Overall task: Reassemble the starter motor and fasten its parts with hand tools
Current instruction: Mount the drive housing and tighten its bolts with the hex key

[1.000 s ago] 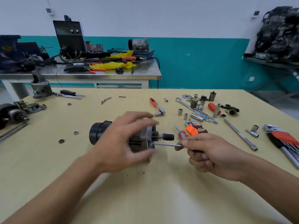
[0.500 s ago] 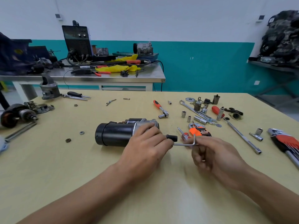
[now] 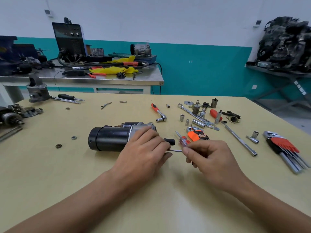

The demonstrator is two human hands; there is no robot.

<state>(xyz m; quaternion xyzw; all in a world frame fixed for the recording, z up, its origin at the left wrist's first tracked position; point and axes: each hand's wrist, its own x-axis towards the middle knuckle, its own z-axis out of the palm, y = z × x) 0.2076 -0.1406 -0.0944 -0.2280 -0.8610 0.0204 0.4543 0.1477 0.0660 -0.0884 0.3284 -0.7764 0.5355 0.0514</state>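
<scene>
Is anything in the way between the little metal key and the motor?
Nothing visible. The key in the right hand reaches straight toward the motor; the left hand hides its tip.

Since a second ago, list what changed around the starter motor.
The left hand slid along the starter motor from its middle to grip its silver end. The right hand turned the hex key: its short arm pointed up half a second ago, now down. Motor and screwdriver stay put on the table.
</scene>
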